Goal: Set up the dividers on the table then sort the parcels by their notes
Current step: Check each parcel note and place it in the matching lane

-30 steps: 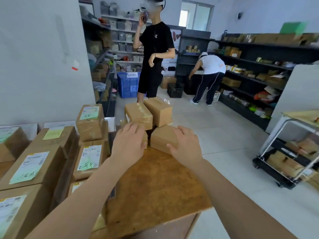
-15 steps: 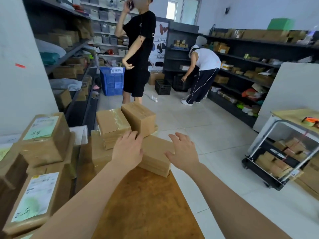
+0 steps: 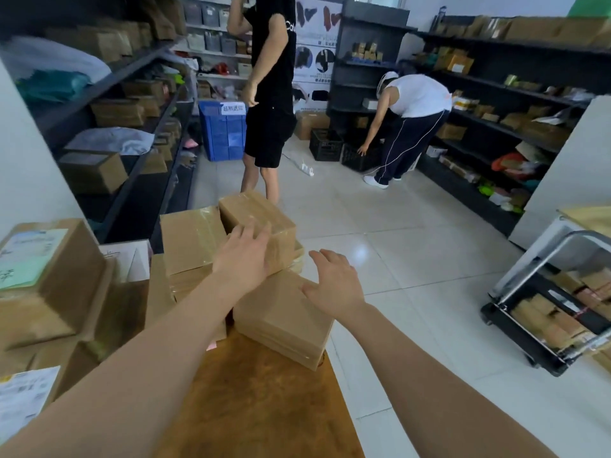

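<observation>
Several plain brown parcels are stacked at the far end of the wooden table (image 3: 264,408). My left hand (image 3: 243,259) reaches with spread fingers to the top right parcel (image 3: 261,213) and touches its near face. Beside it lies a taped parcel (image 3: 191,239). My right hand (image 3: 334,285) hovers open over the right edge of a flat lower parcel (image 3: 281,322), holding nothing. Parcels with labels and green notes (image 3: 36,279) are piled on the left of the table. No divider is in view.
A person in black (image 3: 271,94) stands just beyond the table. Another person (image 3: 410,120) bends over black crates by the dark shelves. Shelving lines both sides of the aisle. A trolley (image 3: 545,312) loaded with boxes stands at the right, and a blue crate (image 3: 223,130) stands further back.
My view has swung right and closer to the stack. My left hand has moved up from the lower boxes onto the top right parcel. My right hand has drifted right, off the flat parcel's top.
</observation>
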Available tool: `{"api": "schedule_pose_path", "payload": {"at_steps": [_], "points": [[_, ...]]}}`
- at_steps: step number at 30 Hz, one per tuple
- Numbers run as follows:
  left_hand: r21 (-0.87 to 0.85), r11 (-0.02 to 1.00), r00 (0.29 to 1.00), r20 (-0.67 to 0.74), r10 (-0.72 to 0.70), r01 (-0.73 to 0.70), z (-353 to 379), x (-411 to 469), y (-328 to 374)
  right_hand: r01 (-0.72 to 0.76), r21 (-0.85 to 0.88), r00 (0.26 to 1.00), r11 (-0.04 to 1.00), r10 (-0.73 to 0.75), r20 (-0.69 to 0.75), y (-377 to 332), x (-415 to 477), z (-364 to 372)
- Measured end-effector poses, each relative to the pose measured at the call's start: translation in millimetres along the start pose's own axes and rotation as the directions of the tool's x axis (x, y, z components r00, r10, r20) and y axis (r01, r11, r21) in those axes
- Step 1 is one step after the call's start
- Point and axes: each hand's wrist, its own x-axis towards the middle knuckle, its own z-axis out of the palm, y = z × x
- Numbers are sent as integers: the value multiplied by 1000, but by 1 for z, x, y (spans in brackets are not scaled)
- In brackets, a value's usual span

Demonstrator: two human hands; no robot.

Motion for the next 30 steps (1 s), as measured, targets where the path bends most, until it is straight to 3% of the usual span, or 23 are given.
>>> {"api": "schedule_pose_path", "payload": {"at_steps": [4,7,11,13,16,20,25,30], "points": [[36,996,992,88,-87,85,10,19,0,-2,174,1000,985,-2,20,2,28,-3],[-90,987,991,48,-128,132,16,23,4,-38,400,996,916,1,92,-2,45,-8],[-330,916,973,57,-223,229,21,27,10,-220,702,963,677,36,268,-13,67,-12],[-428,862,959,52,-278,273,21,30,12,-196,796,974,573,18,227,-18,74,-9],[-586,738,920,34,-391,335,17,31,17,-78,878,997,472,12,82,-18,75,-3],[-735,589,868,-2,-497,336,13,25,28,-28,936,999,352,53,10,-21,69,8],[-882,354,763,9,-646,311,13,8,43,103,924,990,368,56,-133,-16,50,11],[-923,110,679,187,-710,369,22,-6,51,65,939,993,338,68,-94,-5,30,17]]}}
